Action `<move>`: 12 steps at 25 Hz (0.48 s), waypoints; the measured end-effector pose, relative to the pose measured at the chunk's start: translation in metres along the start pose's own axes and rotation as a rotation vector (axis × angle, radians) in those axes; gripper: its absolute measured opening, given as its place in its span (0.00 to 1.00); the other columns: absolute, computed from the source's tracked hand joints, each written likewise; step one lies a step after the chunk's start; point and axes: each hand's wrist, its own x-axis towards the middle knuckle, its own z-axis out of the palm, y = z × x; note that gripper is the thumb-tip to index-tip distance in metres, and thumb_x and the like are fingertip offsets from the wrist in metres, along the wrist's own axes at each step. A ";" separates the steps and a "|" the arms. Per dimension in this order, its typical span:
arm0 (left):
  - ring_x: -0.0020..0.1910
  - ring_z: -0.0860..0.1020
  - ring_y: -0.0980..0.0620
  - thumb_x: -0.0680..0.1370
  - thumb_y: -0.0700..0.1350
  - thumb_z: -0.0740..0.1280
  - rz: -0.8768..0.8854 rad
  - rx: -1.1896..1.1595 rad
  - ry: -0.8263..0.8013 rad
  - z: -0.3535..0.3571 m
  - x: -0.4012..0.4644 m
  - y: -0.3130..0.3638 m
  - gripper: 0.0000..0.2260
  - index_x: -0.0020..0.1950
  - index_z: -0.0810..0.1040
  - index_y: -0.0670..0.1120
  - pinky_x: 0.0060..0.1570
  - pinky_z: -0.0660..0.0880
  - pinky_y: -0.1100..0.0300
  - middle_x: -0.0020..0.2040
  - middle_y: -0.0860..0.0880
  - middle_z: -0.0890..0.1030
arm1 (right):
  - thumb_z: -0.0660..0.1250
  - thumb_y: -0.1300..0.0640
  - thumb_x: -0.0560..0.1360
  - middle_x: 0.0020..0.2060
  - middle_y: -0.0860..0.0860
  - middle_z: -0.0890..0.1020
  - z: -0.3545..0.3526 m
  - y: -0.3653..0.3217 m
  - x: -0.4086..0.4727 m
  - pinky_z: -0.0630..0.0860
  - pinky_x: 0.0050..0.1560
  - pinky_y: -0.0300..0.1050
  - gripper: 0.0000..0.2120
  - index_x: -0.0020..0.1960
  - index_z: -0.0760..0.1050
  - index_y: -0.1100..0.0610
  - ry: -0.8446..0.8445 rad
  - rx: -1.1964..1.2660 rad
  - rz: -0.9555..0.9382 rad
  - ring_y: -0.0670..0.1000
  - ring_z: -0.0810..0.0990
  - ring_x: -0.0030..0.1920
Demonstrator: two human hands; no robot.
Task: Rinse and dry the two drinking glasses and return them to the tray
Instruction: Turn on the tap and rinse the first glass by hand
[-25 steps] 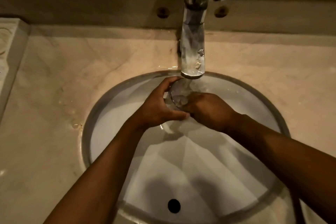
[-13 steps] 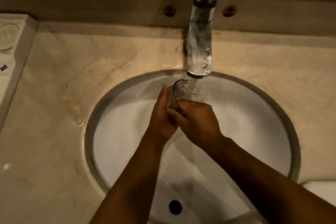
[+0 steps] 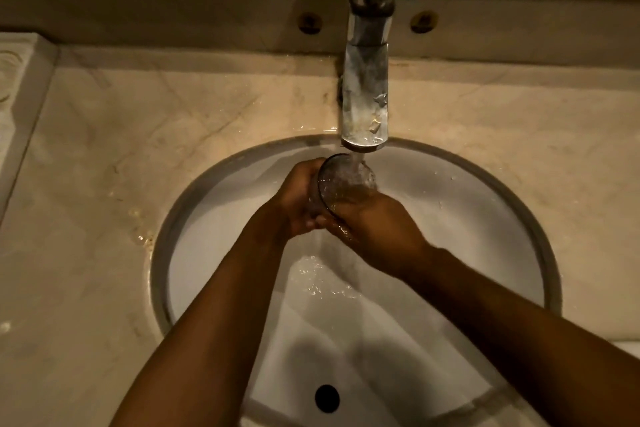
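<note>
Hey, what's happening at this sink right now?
A person is rinsing a clear drinking glass under the running chrome faucet. The left hand wraps the glass from the side, and the right hand supports it from below and the right. The glass is tilted, mouth toward the spout, and water is streaming into it and spilling down into the white sink basin. Only one glass is in view; no second glass or tray can be seen.

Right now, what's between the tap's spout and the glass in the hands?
Only falling water. In the head view it runs from the tap's spout straight into the glass, which the left hand and right hand hold.
</note>
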 end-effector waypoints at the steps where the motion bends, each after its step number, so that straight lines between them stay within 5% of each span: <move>1: 0.33 0.76 0.47 0.75 0.57 0.68 0.033 -0.061 0.007 0.001 0.005 -0.003 0.16 0.44 0.81 0.43 0.34 0.69 0.60 0.39 0.44 0.78 | 0.54 0.42 0.81 0.50 0.54 0.86 0.003 -0.013 0.000 0.78 0.48 0.47 0.22 0.56 0.82 0.54 0.054 0.006 0.104 0.56 0.84 0.49; 3: 0.43 0.70 0.48 0.67 0.57 0.75 0.077 -0.129 0.059 -0.002 0.013 -0.014 0.18 0.46 0.78 0.46 0.40 0.64 0.56 0.45 0.48 0.72 | 0.54 0.42 0.82 0.48 0.54 0.86 0.011 -0.034 0.003 0.76 0.50 0.44 0.24 0.54 0.83 0.56 0.137 0.077 0.333 0.54 0.84 0.47; 6: 0.39 0.76 0.50 0.79 0.46 0.65 0.245 -0.053 0.162 0.011 0.001 -0.022 0.10 0.48 0.77 0.39 0.40 0.73 0.58 0.41 0.44 0.75 | 0.57 0.44 0.83 0.44 0.54 0.85 0.018 -0.051 0.010 0.72 0.44 0.34 0.22 0.53 0.83 0.58 0.201 0.488 0.760 0.50 0.82 0.44; 8: 0.34 0.77 0.54 0.82 0.40 0.63 0.410 0.091 0.278 0.011 0.004 -0.026 0.08 0.49 0.78 0.37 0.37 0.75 0.62 0.38 0.41 0.75 | 0.59 0.46 0.83 0.38 0.52 0.84 0.017 -0.056 0.018 0.71 0.41 0.38 0.20 0.48 0.83 0.58 0.243 0.658 0.900 0.49 0.82 0.40; 12: 0.52 0.76 0.39 0.74 0.51 0.66 0.211 -0.133 0.131 0.010 0.006 -0.011 0.21 0.57 0.79 0.35 0.52 0.74 0.47 0.53 0.38 0.77 | 0.53 0.38 0.82 0.42 0.49 0.86 0.005 -0.031 0.008 0.77 0.48 0.44 0.26 0.48 0.84 0.53 0.137 0.301 0.431 0.47 0.82 0.42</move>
